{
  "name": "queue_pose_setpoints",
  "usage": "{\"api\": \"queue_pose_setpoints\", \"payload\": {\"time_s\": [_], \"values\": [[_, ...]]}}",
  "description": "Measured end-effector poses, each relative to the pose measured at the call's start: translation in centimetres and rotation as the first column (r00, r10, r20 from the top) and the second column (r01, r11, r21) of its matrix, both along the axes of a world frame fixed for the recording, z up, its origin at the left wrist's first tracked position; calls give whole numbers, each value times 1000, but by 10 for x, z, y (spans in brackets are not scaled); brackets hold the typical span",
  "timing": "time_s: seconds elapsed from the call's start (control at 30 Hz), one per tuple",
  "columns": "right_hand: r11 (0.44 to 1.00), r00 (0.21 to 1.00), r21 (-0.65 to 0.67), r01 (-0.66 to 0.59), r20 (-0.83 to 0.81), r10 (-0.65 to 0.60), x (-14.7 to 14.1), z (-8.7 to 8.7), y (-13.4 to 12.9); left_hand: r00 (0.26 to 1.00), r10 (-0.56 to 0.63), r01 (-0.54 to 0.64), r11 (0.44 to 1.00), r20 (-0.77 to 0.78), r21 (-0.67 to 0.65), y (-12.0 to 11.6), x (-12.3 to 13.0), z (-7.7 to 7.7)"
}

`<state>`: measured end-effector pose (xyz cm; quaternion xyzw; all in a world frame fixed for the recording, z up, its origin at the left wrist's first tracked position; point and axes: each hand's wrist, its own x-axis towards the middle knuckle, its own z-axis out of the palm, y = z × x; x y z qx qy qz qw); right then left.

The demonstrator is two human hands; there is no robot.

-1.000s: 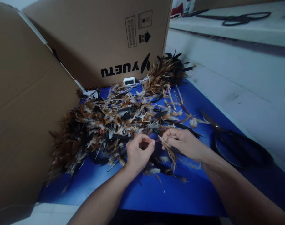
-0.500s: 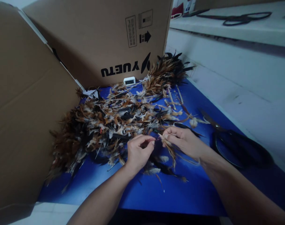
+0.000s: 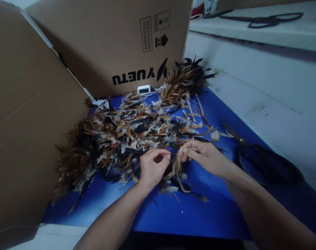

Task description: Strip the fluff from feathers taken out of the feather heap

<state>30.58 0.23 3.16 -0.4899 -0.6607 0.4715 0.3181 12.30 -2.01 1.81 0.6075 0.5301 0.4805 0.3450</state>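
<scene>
My left hand (image 3: 154, 168) pinches a thin thread (image 3: 174, 153) between thumb and fingertips. The thread runs taut to the right, to a small bunch of brown feathers (image 3: 177, 164). That bunch hangs down from the pinched fingers of my right hand (image 3: 201, 154), which grip its pale upper end. Both hands are over the near side of a large spread of loose brown, black and white feathers (image 3: 131, 132). Just below the bunch, a few loose feathers (image 3: 169, 189) lie on the blue table top (image 3: 189, 215).
Large black-handled scissors (image 3: 262, 163) lie at the right. Cardboard walls (image 3: 95, 41) stand behind and left. A white digital timer (image 3: 143, 90), thin sticks (image 3: 191, 109) and a thick feather bundle (image 3: 186, 80) are at the back. More scissors (image 3: 272, 20) rest on a white ledge.
The feather bunch has swung from lying under my right hand to hanging down and left, between the hands. Both hands stay nearly in place, with the thread still between them.
</scene>
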Motion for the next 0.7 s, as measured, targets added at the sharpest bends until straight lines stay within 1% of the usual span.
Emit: {"api": "queue_pose_setpoints", "payload": {"time_s": [0.07, 0.17, 0.43, 0.57, 0.7], "values": [[1000, 1000, -28, 9, -6, -10, 0, 1, 0, 1000, 9, -9, 1000, 4, -7, 0, 0, -1], [999, 1000, -33, 20, -5, -20, 0, 0, -1, 999, 16, -15, 1000, 30, -23, 1, 0, -2], [999, 999, -39, 32, -12, -33, -2, 2, -1, 983, 28, -10, 995, 181, -97, 4, -1, -8], [999, 1000, -53, 6, -9, -7, -3, 1, -1, 961, 58, -20, 990, 271, -143, 6, -1, -10], [996, 1000, -87, -10, -21, 8, -3, 0, -1, 942, 94, -40, 985, 321, -170, 8, -1, -9]]}}
